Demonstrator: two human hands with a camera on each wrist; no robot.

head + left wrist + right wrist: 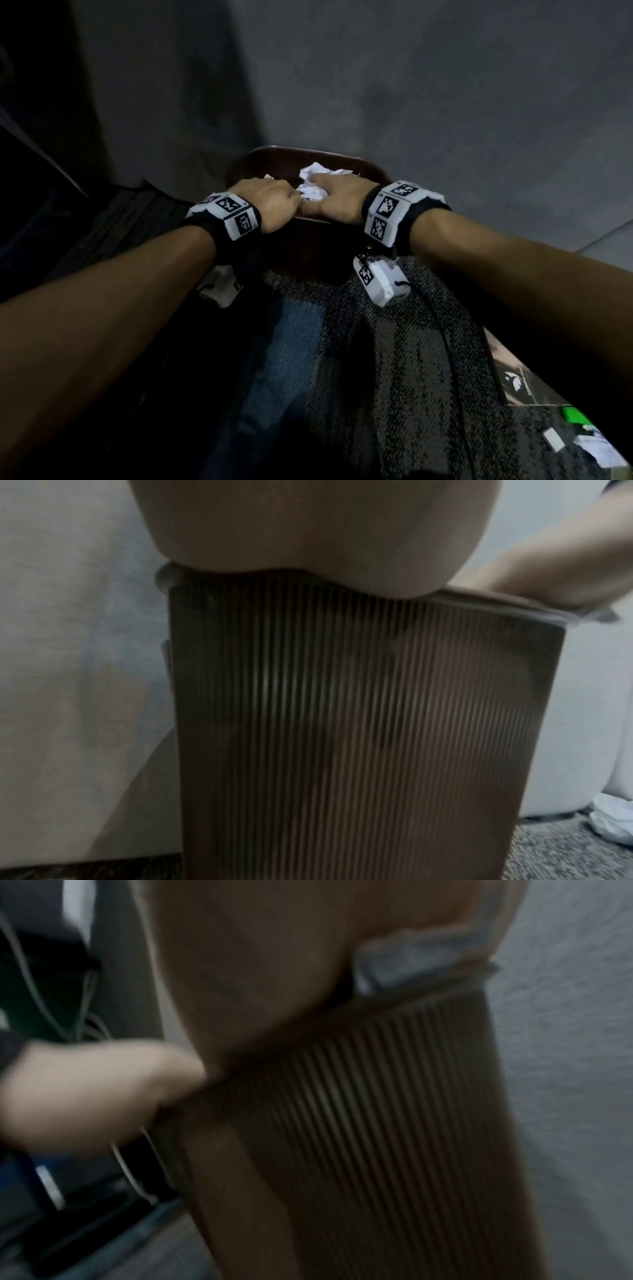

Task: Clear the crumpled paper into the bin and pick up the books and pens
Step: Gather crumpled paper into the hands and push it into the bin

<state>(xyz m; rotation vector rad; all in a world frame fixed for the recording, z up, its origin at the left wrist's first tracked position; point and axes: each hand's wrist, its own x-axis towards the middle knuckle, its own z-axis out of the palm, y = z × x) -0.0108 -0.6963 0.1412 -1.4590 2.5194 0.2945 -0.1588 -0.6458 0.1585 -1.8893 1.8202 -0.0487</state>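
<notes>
Looking down from the head view, both hands sit over the mouth of the brown bin (373, 168), pressed close together. The left hand (270, 202) is curled with its fingers turned down toward the opening; whether it holds paper I cannot tell. The right hand (337, 200) has its fingers bent round a wad of crumpled paper (313, 185), which sits at the rim line, partly inside. More white scraps lie on the carpet at the lower right, beside something green; books and pens I cannot make out.

From the left wrist, the ribbed front wall of the bin (359, 723) fills the picture and the heel of the hand rests on its rim. Another crumpled paper ball (613, 823) lies on the carpet just beside the bin's base, not yet cleared.

From the right wrist, blurred, white paper shows at the rim under the palm.

My worry is that the wad is bulky and springy: let go while it sits on the edge, it may tip out onto the carpet. Leaning on the rim could also rock the tall, narrow bin.
</notes>
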